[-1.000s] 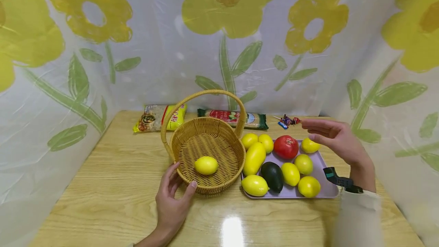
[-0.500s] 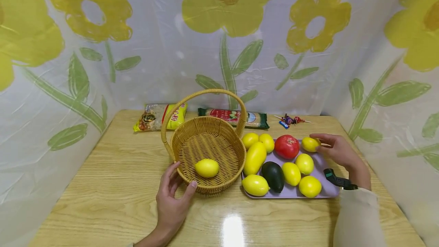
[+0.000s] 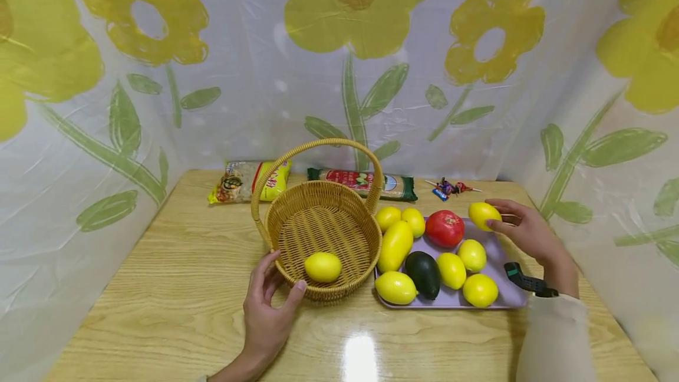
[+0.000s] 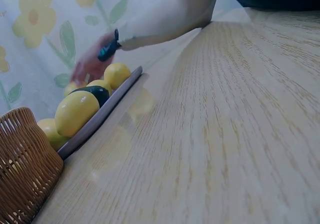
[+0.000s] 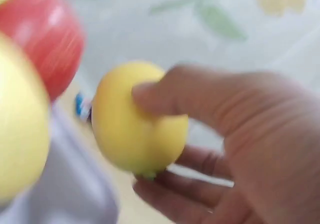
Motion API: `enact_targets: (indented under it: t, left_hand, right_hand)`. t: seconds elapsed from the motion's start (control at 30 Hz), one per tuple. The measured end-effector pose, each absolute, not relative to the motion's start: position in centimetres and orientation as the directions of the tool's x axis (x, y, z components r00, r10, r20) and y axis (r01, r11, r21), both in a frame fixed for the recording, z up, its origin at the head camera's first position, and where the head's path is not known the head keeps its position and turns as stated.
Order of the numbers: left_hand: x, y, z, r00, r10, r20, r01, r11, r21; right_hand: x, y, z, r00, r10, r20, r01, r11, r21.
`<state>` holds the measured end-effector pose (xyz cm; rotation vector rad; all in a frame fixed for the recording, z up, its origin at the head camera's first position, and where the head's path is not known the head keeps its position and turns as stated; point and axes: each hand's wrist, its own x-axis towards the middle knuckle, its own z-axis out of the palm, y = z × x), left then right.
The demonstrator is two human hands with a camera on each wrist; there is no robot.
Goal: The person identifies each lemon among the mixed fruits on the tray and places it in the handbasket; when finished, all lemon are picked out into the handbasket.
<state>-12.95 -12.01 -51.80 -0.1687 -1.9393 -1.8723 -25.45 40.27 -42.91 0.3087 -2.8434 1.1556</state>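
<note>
Your right hand [image 3: 522, 233] fingers now pinch the lemon [image 3: 484, 215], lifted off the tray [image 3: 504, 293]; left hand [image 3: 267, 311] steadies basket [image 3: 323, 234], fingers relaxed.

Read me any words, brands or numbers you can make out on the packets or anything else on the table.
Yellow snack packet: printing there, too small to read.
Green and red packet: label there, too blurred to read.
Candy wrappers: too small to read.
Nothing else shows any writing.
</note>
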Motion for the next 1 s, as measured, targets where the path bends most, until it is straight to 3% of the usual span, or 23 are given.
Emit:
enact_targets:
  t: [0.3,0.6,0.8,1.0]
  left_hand:
    - [-13.0,-12.0,-51.8,-0.894,-0.206,0.397,0.39,0.074,0.918]
    - [-13.0,-12.1,-51.9,-0.892,-0.204,0.402,0.395,0.076,0.915]
    - [-13.0,-12.0,-51.9,-0.895,-0.204,0.396,0.388,0.08,0.918]
    - [-13.0,-12.0,-51.9,-0.894,-0.2,0.402,0.393,0.083,0.916]
  right_hand:
    - [-23.9,35.0,-37.6,-0.896,-0.294,0.333,-0.436,0.44,-0.785]
    - [-24.1,26.9,-37.4,-0.778,-0.598,0.196,-0.445,0.302,-0.843]
    - [-23.6,21.0,-38.7,-0.685,-0.722,0.1,-0.452,0.314,-0.835]
    - [-22.2,15.7,-40.3,-0.646,-0.755,0.117,-0.617,0.426,-0.661]
